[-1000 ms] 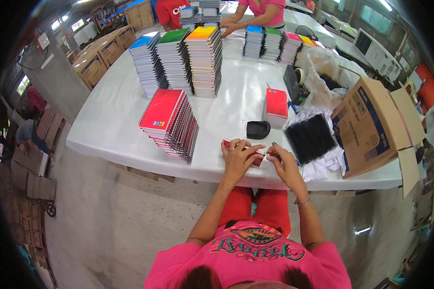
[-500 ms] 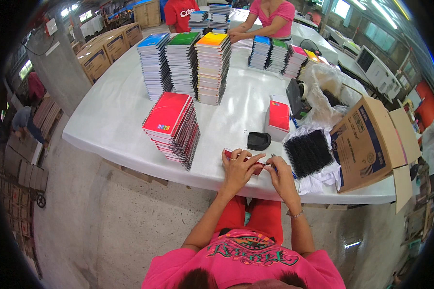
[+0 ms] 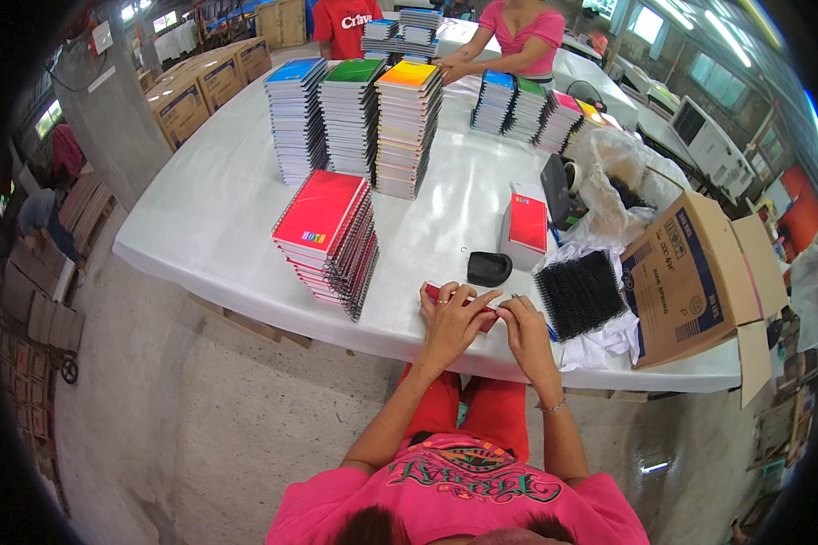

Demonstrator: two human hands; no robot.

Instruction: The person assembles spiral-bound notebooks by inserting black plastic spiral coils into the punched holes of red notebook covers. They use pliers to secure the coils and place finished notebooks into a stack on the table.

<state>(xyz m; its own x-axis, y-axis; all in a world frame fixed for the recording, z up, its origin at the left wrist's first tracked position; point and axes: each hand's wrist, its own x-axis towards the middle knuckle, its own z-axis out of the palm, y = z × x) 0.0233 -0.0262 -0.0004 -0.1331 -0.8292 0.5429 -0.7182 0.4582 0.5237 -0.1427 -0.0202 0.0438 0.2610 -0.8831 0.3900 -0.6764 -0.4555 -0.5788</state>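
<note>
Two hands meet at the near edge of the white table (image 3: 209,218). The left hand (image 3: 450,322) lies curled over a small red book (image 3: 436,292), with fingers pressing it down. The right hand (image 3: 523,325) pinches the right end of the same book, where a thin black strip seems to be; it is too small to tell for sure. Both hands are closed on the book, close together and touching.

To do this well, I think the left hand should hold the book flat so it cannot slide, while the right hand works slowly along the edge.

Just to the right lies a pile of black combs (image 3: 580,292). A leaning stack of red notebooks (image 3: 329,238) stands to the left, and a black cup-like thing (image 3: 489,267) sits a little farther away.
</note>
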